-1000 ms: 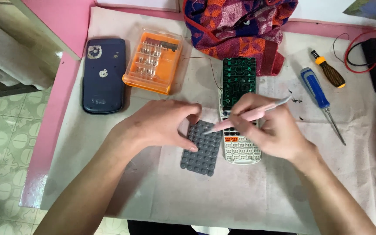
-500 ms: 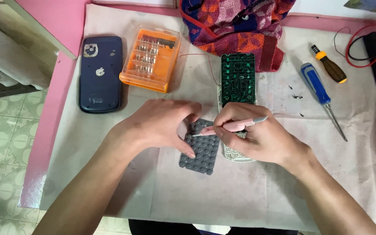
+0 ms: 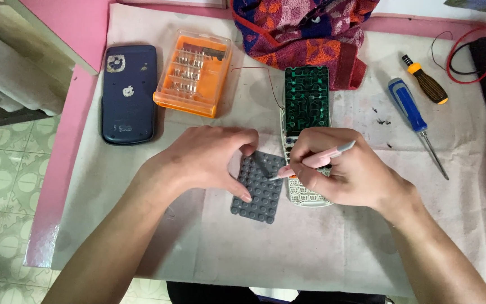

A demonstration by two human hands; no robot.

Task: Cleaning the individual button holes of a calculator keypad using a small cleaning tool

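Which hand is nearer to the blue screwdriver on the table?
Right. The right hand lies just beside the blue screwdriver, on its near left, holding a pink tool. The left hand is farther left, on the grey keypad mat.

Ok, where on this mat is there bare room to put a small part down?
Bare mat lies along the near edge, below the grey keypad and both hands. Another free strip runs between the blue screwdriver and the right hand. The far side is crowded: dark blue cover, orange bit case, green circuit board, towel.

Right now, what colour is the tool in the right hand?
Pale pink tool, held in the right hand; head view.
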